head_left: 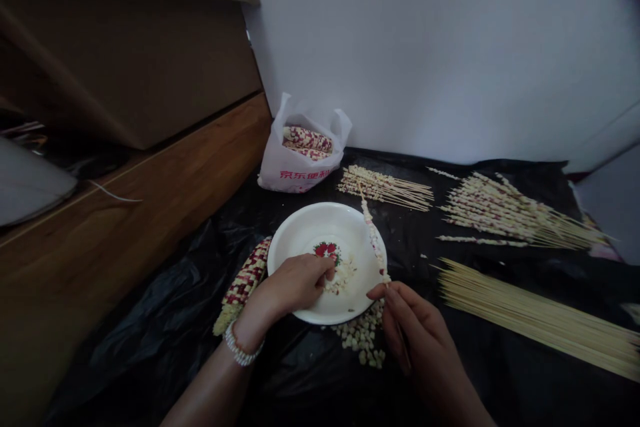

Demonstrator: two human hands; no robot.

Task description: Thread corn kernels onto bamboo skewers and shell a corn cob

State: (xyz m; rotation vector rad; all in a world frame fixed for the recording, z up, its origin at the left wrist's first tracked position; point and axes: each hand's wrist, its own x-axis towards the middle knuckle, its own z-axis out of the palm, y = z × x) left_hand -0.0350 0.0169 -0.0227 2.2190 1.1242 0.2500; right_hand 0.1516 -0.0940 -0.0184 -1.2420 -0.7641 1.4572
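My right hand (415, 327) grips a thin bamboo skewer (374, 240) near its lower end, with pale corn kernels threaded along its upper part. My left hand (295, 283) curls over a white enamel plate (300, 223), its fingertips hidden beside loose kernels (343, 277) on the plate's floral centre. A bead bracelet (243, 345) circles my left wrist. Just left of the plate lies a partly stripped red-and-white corn cob (245, 283), next to my left hand. A heap of loose kernels (361, 339) sits on the sheet beneath the plate's near right rim, close to my right hand.
Black plastic sheeting (150, 320) covers the surface. On it lie bundles of kernel-loaded skewers (385, 188) (510, 213) and bare skewers (535, 317). A white plastic bag (295, 177) holds more corn cobs (306, 141). A wooden edge (125, 213) and cardboard box (120, 47) stand left; a white wall rises behind.
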